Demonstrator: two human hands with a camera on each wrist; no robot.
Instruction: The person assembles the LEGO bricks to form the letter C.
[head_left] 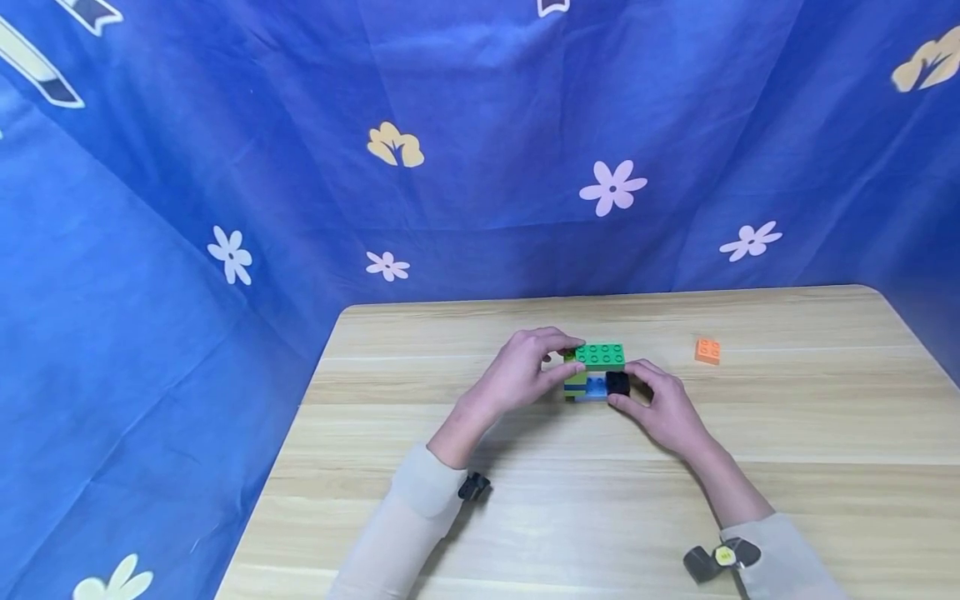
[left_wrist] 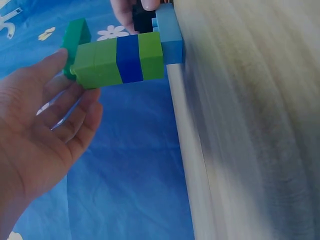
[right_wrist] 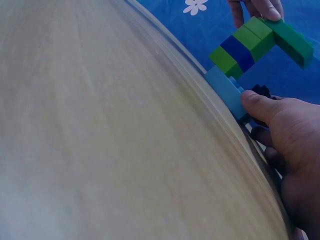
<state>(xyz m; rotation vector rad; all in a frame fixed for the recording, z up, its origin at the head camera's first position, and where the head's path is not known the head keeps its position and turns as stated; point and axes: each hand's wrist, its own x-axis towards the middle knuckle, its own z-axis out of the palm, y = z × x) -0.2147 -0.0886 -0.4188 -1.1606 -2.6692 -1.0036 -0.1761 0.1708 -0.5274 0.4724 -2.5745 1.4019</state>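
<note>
A C-shaped build of toy building bricks stands on the table. Its base is a light blue brick [left_wrist: 170, 37], which carries a column of lime green bricks [left_wrist: 102, 62] with one dark blue brick [left_wrist: 129, 59] among them. Across the column's top, a long green brick [head_left: 602, 358] juts out to the right. My left hand [head_left: 525, 371] pinches the green brick's left end between thumb and fingers. On the base's right end sits a black brick [head_left: 618, 383], gripped by the thumb and fingers of my right hand [head_left: 663, 408]. A gap separates black brick and green overhang.
An orange brick [head_left: 707, 351] lies apart, to the right of the build and farther back. Blue patterned cloth [head_left: 487, 208] hangs behind the wooden table [head_left: 390, 358] and along its left side.
</note>
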